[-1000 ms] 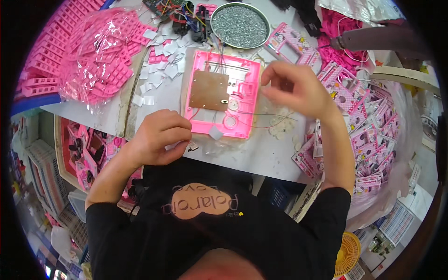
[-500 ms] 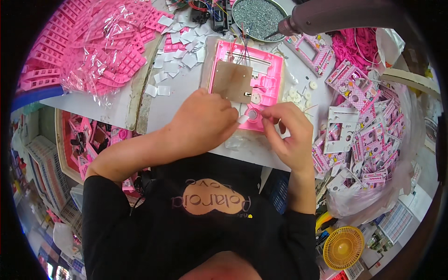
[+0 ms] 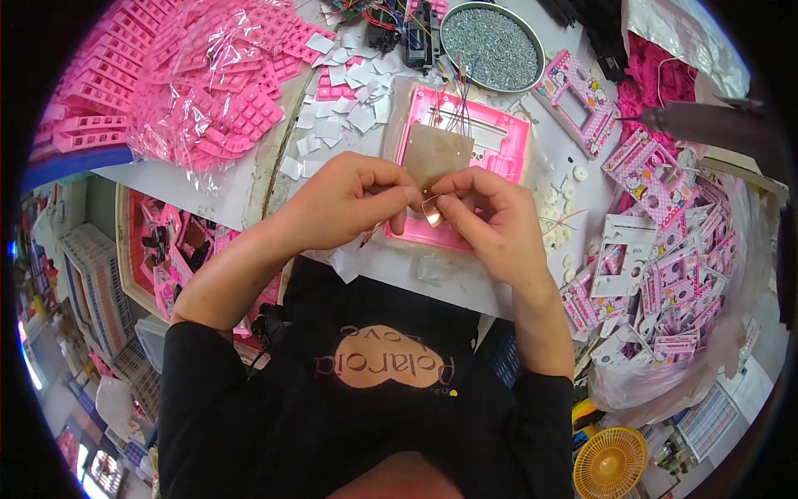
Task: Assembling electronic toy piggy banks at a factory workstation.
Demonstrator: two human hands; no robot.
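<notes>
"What filled the frame?"

"A white table [image 3: 386, 268], with bagged pink plastic parts [image 3: 195, 91] heaped at the left."

"And at the centre?"

"An open pink casing [image 3: 517, 141] lay on the table before the worker."

"The hands?"

"The left hand [image 3: 353, 200] had its fingers drawn together; what they held, one could not tell. The right hand [image 3: 492, 218] hovered just beside a flat brown board [image 3: 436, 151], fingers pinching a small, shiny coppery piece [image 3: 431, 214] above the casing."

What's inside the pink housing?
The pink housing shows a brown board and thin wires. The left hand and right hand hide part of its lower area; the board covers what's beneath.
</notes>
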